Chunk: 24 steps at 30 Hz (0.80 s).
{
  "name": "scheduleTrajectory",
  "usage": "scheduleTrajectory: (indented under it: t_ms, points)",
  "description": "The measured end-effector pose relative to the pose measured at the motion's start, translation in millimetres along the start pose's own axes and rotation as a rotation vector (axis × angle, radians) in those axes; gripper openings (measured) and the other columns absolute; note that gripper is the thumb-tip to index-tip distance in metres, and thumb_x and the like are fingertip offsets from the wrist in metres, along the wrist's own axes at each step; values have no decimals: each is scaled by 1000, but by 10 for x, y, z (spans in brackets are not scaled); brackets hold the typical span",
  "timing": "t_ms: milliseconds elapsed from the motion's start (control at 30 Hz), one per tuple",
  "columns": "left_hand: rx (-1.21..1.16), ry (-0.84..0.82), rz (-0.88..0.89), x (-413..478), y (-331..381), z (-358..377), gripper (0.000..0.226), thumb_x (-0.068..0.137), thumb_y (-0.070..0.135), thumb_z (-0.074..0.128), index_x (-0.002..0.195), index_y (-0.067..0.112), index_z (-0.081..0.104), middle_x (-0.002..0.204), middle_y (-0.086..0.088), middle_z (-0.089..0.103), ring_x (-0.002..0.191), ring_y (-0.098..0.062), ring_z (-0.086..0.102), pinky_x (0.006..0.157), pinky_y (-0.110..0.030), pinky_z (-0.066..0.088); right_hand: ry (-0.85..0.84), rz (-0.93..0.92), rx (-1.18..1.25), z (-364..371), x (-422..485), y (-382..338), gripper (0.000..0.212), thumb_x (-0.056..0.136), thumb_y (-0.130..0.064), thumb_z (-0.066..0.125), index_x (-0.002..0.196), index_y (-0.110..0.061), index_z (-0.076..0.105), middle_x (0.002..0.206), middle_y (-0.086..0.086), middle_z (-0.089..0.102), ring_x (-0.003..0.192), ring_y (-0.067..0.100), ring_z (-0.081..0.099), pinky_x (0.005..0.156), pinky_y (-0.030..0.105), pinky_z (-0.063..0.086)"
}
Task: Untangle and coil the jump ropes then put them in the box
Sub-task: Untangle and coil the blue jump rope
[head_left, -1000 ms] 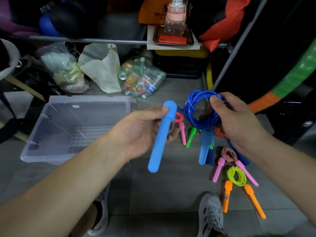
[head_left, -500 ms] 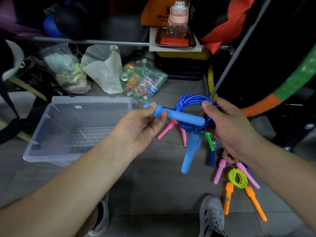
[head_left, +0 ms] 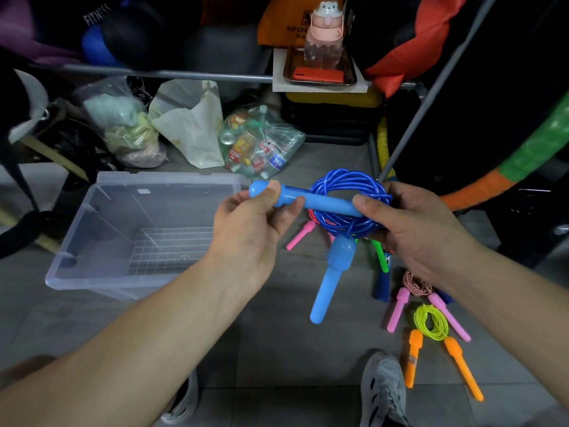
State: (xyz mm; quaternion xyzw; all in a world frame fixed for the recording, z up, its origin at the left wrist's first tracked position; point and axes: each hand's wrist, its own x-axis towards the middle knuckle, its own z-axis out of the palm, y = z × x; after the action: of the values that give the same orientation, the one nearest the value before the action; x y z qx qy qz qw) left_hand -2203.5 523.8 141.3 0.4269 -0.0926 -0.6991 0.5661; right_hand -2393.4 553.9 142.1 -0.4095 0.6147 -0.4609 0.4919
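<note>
Where the tiled floor [head_left: 277, 340] runs toward its left edge, one clear plastic box [head_left: 70, 266] stands open, its gridded bottom showing through. Behind it, along the floor's far edge, sit three bags. The rightmost, a clear bag [head_left: 261, 143], holds bottles. Above the floor's middle, the left hand [head_left: 249, 235] shows its back to the camera and pinches one blue handle [head_left: 320, 204] near its rounded end between thumb and curled fingers, keeping it level. That handle crosses one coiled blue jump rope [head_left: 348, 180]. The right hand [head_left: 415, 232] grips the coil, fingers curled under the loops and thumb pressed on the handle's other end. A second blue handle [head_left: 331, 278] hangs below the coil. Toward the right edge lie two more coiled ropes, a pink-handled rope [head_left: 414, 283] and an orange-handled rope [head_left: 431, 322]. Other ropes behind the hands are partly hidden.
</note>
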Motion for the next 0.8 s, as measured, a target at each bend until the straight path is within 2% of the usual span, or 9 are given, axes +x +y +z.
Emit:
scheduleTrajectory:
  t_ms: [100, 233, 300, 367, 467, 567, 667, 733, 800]
  points:
    - [32, -61, 38, -102, -33, 13, 34, 91, -2, 65, 116, 8, 43, 91, -18, 66, 66, -23, 74, 60, -32, 60, 71, -29, -120, -16, 8, 15, 12, 85, -21, 75, 88, -12, 68, 83, 11, 69, 76, 22, 68, 73, 39, 57]
    - [97, -26, 122, -102, -83, 13, 35, 91, 1, 67, 113, 8, 41, 112, -25, 57, 63, -20, 73, 62, -31, 60, 115, -106, -250, 17, -38, -2, 15, 82, -27, 78, 84, -16, 68, 74, 9, 71, 65, 14, 66, 58, 28, 56]
    - [94, 8, 150, -87, -99, 23, 35, 91, 1, 68, 113, 8, 42, 116, -27, 56, 61, -19, 72, 64, -33, 62, 136, -127, -306, 41, -38, 1, 19, 80, -32, 79, 82, -17, 68, 69, 5, 70, 59, 9, 62, 55, 29, 52]
    - [81, 1, 157, -83, -103, 29, 37, 91, 0, 68, 114, 9, 41, 114, -27, 55, 58, -18, 71, 63, -34, 62, 168, -135, -352, 42, -22, 6, 21, 79, -33, 80, 80, -18, 67, 63, -4, 67, 55, 4, 59, 51, 26, 49]
    - [124, -76, 167, -120, -113, 34, 40, 90, -1, 68, 120, 8, 41, 105, -21, 48, 55, -15, 69, 62, -34, 61, 205, -158, -416, 3, -18, -27, 22, 80, -32, 80, 75, -18, 63, 55, -11, 58, 46, -2, 51, 43, 15, 39]
    - [241, -136, 255, -144, -151, 25, 40, 89, -4, 67, 117, 7, 40, 97, -16, 54, 65, -16, 73, 71, -38, 63, 221, -168, -454, -25, -24, -27, 24, 80, -35, 80, 78, -16, 65, 65, -1, 63, 53, 4, 56, 47, 21, 46]
    - [311, -175, 359, -154, -162, 38, 40, 88, -8, 67, 110, 9, 39, 80, 0, 66, 69, -15, 73, 72, -37, 63, 217, -150, -495, -15, -28, -2, 24, 79, -37, 79, 78, -18, 64, 65, -1, 62, 53, 6, 56, 48, 23, 46]
    - [379, -185, 402, -142, -179, 40, 43, 87, -9, 67, 116, 7, 40, 98, -8, 66, 77, -16, 73, 73, -36, 63, 216, -150, -503, 2, -35, 5, 25, 79, -38, 79, 79, -18, 64, 67, 0, 64, 54, 6, 60, 49, 24, 50]
    - [444, -178, 437, -113, -215, 11, 47, 87, -9, 68, 120, 10, 42, 116, -20, 57, 87, -20, 72, 74, -34, 62, 222, -169, -526, 26, -38, 11, 26, 78, -38, 79, 80, -16, 65, 72, 3, 68, 62, 13, 66, 58, 33, 57]
